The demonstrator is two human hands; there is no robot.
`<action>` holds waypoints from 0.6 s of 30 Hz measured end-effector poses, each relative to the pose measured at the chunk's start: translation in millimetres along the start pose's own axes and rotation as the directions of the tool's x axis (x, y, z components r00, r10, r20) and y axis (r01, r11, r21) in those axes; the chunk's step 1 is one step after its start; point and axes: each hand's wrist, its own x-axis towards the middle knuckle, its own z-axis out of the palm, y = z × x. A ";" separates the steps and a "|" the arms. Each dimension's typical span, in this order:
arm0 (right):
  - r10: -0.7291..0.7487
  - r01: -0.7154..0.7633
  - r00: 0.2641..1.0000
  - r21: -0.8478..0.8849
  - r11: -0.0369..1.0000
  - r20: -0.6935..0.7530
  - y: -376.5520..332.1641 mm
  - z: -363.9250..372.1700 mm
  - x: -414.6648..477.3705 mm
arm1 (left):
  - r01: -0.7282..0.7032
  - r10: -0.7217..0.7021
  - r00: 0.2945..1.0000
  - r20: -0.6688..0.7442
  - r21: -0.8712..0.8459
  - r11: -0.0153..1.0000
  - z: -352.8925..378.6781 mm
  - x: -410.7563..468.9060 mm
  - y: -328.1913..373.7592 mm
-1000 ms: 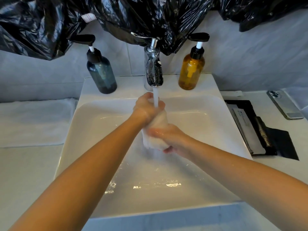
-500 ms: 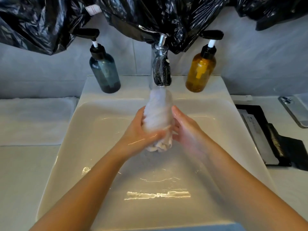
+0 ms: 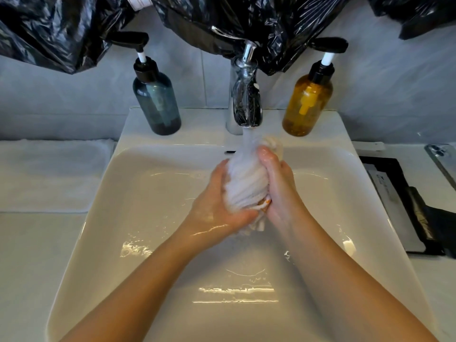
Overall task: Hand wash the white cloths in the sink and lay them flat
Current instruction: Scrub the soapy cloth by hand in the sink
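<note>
— Black plastic sheeting hangs over the grey wall; below it, what fills the white surface?

— A white sink, a chrome tap running between a blue-grey bottle and an amber bottle.

— And the cloth?

— The white cloth is twisted into a roll over the basin, long axis nearly upright, top under the stream.

— The hands?

— Left hand and right hand are clamped on its two sides, forearms converging from below.
</note>
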 end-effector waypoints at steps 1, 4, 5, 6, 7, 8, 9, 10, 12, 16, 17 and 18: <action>-0.017 0.016 1.000 0.046 0.999 0.020 1.0 -1.0 1.0 | 0.010 -0.005 0.999 0.046 -0.103 0.995 -4.6 -1.4 2.3; -0.033 0.019 0.995 0.145 0.989 0.096 2.2 0.3 2.4 | -0.089 0.146 0.969 0.201 -0.266 0.960 -13.9 -1.8 13.3; -0.021 0.003 0.993 0.151 0.988 0.115 2.3 0.5 3.4 | -0.108 0.170 0.964 0.205 -0.282 0.953 -12.2 -1.3 13.8; -0.010 -0.007 0.993 0.142 0.990 0.120 2.6 0.0 4.3 | -0.109 0.155 0.974 0.166 -0.259 0.960 -10.2 -0.7 13.2; -0.007 -0.007 0.994 0.124 0.992 0.107 2.3 0.9 4.2 | -0.119 0.140 0.986 0.092 -0.206 0.971 -7.5 -0.3 10.7; -0.011 0.002 0.996 0.105 0.994 0.089 3.0 1.3 3.6 | -0.122 0.122 0.992 -0.007 -0.099 0.988 -5.6 0.3 6.3; -0.021 0.014 0.997 0.096 0.995 0.072 4.6 1.9 2.6 | -0.098 0.104 0.986 -0.128 0.050 0.994 -3.9 0.1 0.3; -0.016 0.008 0.998 0.108 0.994 0.066 6.0 3.6 0.7 | -0.076 0.133 0.967 -0.218 0.255 0.964 -2.9 -0.6 -6.1; 0.021 -0.030 0.998 0.149 0.988 0.055 8.5 4.2 -0.5 | -0.025 0.206 0.949 -0.240 0.593 0.805 -1.9 -3.1 -15.6; 0.072 -0.079 0.995 0.093 0.993 0.070 4.4 3.1 -1.0 | -0.118 0.206 0.958 -0.199 0.377 0.918 -4.2 -6.8 -19.4; 0.051 -0.060 0.995 0.096 0.994 0.090 3.4 3.2 -1.9 | -0.148 0.201 0.963 -0.181 0.271 0.951 -5.8 -5.5 -21.4; 0.042 -0.054 0.993 0.108 0.993 0.109 4.6 3.7 -1.8 | -0.159 0.190 0.968 -0.161 0.188 0.969 -8.5 -5.1 -24.4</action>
